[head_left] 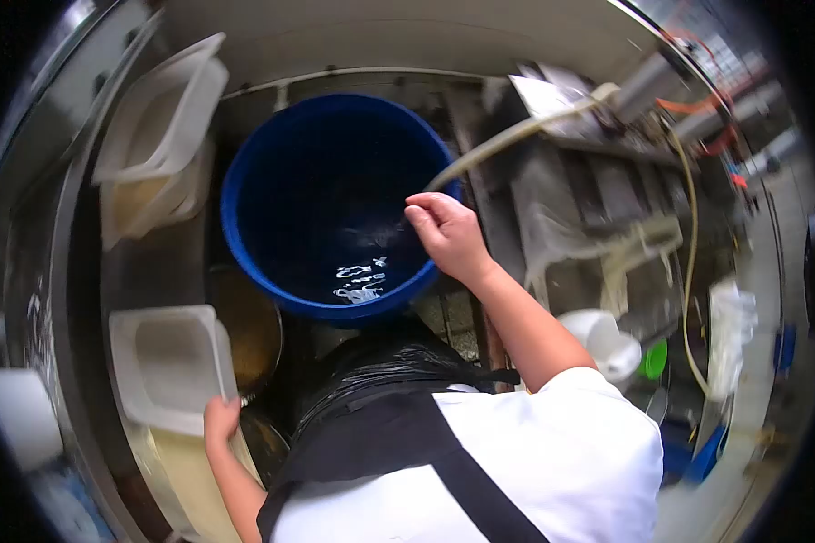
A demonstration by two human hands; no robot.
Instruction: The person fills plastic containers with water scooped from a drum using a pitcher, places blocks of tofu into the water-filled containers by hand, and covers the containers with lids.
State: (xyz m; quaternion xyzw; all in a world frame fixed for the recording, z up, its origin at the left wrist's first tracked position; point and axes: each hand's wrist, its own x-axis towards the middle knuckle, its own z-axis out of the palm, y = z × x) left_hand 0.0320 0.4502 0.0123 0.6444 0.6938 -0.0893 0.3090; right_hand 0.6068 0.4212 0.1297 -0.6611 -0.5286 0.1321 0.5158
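A large round blue barrel (242,256) stands in front of me, dark inside, with bright reflections on water (358,282) near its front side. My right hand (451,237) is over the barrel's right rim, thumb and fingers pinched together at the end of a pale hose (507,138). The hose comes down from the upper right; its tip is hard to make out. At lower left, my left hand (222,421) grips the right edge of a white rectangular plastic tub (165,360). That tub sits over a cream-coloured container (190,466).
More white tubs (158,122) are stacked on the left ledge. A metal pot (244,330) lies between ledge and barrel. To the right are a wet metal stand (598,262), a white bucket (598,342), a green cup (654,359) and a thin yellowish hose (693,271).
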